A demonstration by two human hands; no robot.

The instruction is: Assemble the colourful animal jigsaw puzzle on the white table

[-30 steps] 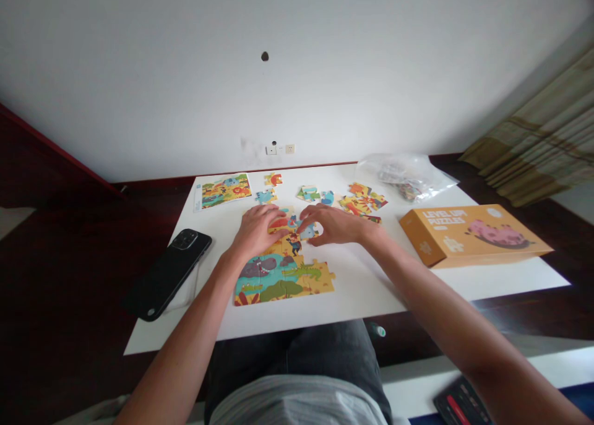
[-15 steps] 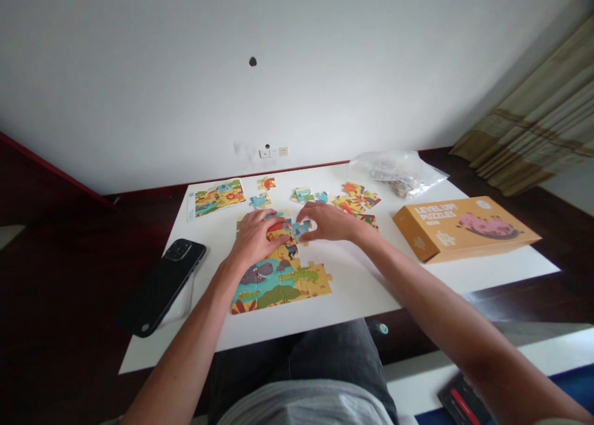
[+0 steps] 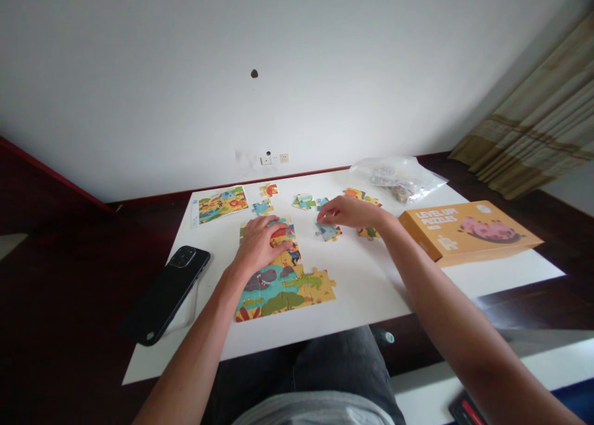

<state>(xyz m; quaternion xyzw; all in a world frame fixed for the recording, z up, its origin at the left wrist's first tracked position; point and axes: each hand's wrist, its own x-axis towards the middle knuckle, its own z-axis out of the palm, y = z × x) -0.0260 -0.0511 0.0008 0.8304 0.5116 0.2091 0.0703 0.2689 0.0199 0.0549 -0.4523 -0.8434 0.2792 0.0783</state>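
Observation:
My left hand (image 3: 262, 242) lies open, fingers spread over the upper part of the partly joined jigsaw puzzle (image 3: 283, 286), which shows a hippo and a crocodile. To the right of that puzzle, my right hand (image 3: 350, 211) is closed at the fingertips on a light blue puzzle piece (image 3: 328, 232), close above the table; whether the piece touches the tabletop I cannot tell. Behind the right hand lie more loose pieces, partly covered by it, among them an orange and yellow group (image 3: 362, 195). A green and white piece (image 3: 304, 201) lies beyond its fingers.
On the white table (image 3: 357, 289) are a picture card (image 3: 223, 203), a blue piece (image 3: 262, 207) and a red-yellow piece (image 3: 269, 190). A black phone (image 3: 171, 295) lies at the left edge. An orange puzzle box (image 3: 473, 233) and a clear plastic bag (image 3: 403, 177) are to the right.
My right hand has moved right, away from the joined puzzle, and the light blue piece has moved with it. My left hand stays on the puzzle. The view has shifted slightly.

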